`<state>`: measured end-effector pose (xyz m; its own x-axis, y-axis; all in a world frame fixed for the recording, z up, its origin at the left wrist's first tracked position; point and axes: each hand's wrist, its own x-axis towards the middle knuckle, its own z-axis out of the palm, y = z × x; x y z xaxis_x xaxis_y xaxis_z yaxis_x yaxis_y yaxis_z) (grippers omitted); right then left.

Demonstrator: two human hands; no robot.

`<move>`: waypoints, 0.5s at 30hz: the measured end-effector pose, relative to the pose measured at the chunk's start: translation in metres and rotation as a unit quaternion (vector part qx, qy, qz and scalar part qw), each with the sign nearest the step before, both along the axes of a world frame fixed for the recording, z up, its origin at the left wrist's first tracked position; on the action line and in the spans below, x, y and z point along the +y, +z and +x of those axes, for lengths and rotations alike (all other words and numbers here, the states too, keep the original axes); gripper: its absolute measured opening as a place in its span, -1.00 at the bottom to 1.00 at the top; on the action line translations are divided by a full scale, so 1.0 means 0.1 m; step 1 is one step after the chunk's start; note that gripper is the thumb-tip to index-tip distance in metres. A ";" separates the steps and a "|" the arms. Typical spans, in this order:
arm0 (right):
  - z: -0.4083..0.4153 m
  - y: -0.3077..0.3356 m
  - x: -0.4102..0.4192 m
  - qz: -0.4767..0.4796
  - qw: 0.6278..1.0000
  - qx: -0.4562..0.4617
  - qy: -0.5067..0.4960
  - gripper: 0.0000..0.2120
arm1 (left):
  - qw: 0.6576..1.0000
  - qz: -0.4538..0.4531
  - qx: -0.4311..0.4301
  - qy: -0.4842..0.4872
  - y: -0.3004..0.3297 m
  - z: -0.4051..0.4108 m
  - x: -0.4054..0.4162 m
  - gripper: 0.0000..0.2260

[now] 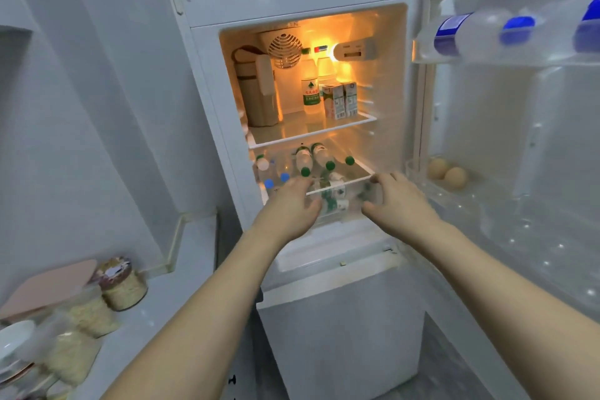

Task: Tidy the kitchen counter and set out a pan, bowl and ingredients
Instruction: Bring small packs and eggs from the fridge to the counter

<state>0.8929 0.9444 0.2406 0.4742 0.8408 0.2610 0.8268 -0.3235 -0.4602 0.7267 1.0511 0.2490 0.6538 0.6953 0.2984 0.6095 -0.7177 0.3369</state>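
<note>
A white fridge (292,0) stands open and lit inside. Both my hands reach to the clear drawer (344,216) below its lowest glass shelf. My left hand (292,201) lies at the drawer's left front, my right hand (396,198) at its right front with fingers spread and slightly bent; whether either grips the drawer is unclear. Small bottles with green labels lie inside the drawer. Two brown eggs (446,172) sit in the door tray. Bottles with green caps (316,157) lie on the lower shelf, and two milk cartons (342,101) stand above.
The open fridge door (519,156) fills the right, with blue-capped bottles (470,31) in its top rack. On the counter (156,299) at left are a jar (121,284), bags of pale food (81,334), a pink board (48,286) and white bowls (13,344).
</note>
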 end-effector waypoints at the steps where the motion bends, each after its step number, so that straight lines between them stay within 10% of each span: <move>1: 0.10 0.02 0.03 0.003 1.000 -0.001 -0.011 -0.51 | 1.000 -0.005 -0.001 -0.012 -0.01 0.12 0.04 -0.66; 15: 1.47 0.20 0.14 -0.031 0.983 0.006 -0.180 -0.59 | 0.986 -0.057 -0.024 -0.158 0.18 2.01 0.63 -0.58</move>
<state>1.0400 0.9586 0.2603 0.7470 0.6318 0.2071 0.6480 -0.6222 -0.4393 0.9276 1.1136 0.2674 0.8297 0.4906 0.2662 0.3436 -0.8248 0.4491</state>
